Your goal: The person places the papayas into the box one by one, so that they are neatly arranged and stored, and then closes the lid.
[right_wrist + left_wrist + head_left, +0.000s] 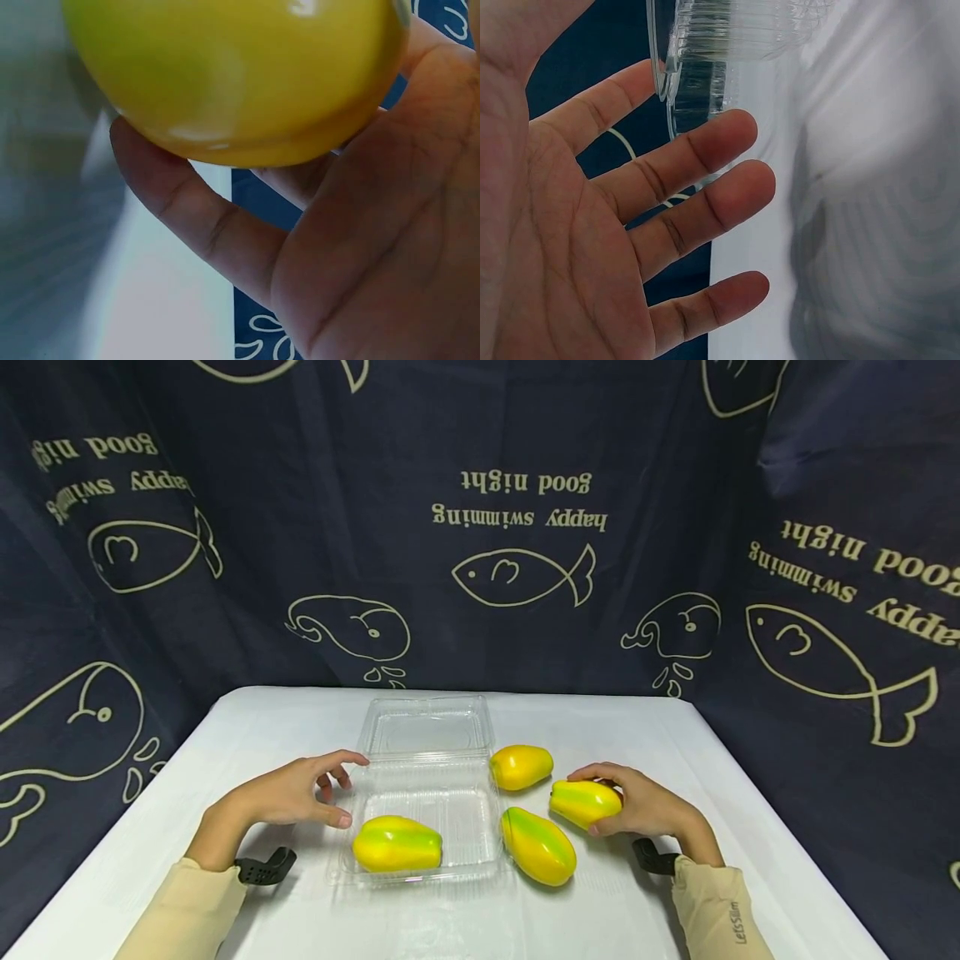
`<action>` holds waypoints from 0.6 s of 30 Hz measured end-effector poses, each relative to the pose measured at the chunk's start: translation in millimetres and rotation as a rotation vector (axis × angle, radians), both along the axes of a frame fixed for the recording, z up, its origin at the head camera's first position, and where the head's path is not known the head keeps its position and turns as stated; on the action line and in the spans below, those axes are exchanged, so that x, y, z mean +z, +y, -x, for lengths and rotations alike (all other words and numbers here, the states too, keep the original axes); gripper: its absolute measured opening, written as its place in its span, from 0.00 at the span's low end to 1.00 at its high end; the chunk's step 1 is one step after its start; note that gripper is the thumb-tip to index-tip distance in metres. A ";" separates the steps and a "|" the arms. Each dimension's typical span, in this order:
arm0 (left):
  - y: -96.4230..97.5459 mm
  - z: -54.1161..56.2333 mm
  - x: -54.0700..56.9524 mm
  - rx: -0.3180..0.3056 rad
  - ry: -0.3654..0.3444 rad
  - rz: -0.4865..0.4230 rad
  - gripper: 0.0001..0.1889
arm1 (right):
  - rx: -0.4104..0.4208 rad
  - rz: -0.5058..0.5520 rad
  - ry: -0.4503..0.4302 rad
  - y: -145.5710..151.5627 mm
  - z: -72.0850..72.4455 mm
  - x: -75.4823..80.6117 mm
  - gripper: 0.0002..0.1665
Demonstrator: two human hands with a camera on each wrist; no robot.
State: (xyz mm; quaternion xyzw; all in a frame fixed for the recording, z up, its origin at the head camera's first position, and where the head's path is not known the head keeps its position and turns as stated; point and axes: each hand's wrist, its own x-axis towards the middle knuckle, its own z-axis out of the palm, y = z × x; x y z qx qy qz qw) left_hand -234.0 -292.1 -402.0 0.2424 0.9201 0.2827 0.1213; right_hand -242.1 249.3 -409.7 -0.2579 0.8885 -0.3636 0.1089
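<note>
My right hand (637, 802) grips a yellow-green papaya (585, 802) between thumb and fingers, right of the container. Seen from the right wrist, the papaya (240, 82) fills the top of the view, with a finger curled under its side. A clear plastic clamshell box (468, 814) lies with its lid (427, 729) folded back. One papaya (397, 844) lies inside the box at the front left. My left hand (292, 793) is at the box's left side, fingers spread and holding nothing. In the left wrist view, its index fingertip is right at the box's rim (658, 52).
Two more papayas lie between the box and my right hand: a yellow one (521, 767) by the back right corner and a green-streaked one (538, 847) at the front right. A white cloth covers the table (637, 910). Dark printed curtains (525, 652) stand behind and at both sides.
</note>
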 end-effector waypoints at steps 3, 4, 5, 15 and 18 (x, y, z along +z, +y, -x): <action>0.0 0.1 -0.1 0.004 -0.002 0.003 0.44 | -0.034 0.002 0.021 0.9 0.5 1.3 0.41; 0.0 -0.1 -0.1 0.004 -0.002 0.004 0.44 | -0.050 0.004 0.029 0.9 0.6 2.2 0.41; 0.1 -0.3 -0.1 0.002 -0.001 0.004 0.44 | -0.066 0.007 0.041 0.9 0.6 3.1 0.41; 0.5 -2.2 1.8 -0.004 0.013 0.003 0.43 | -0.211 0.063 0.191 0.7 1.3 7.7 0.42; 1.0 -2.0 2.5 -0.007 0.013 0.002 0.43 | -0.248 0.064 0.229 -1.4 1.9 10.3 0.43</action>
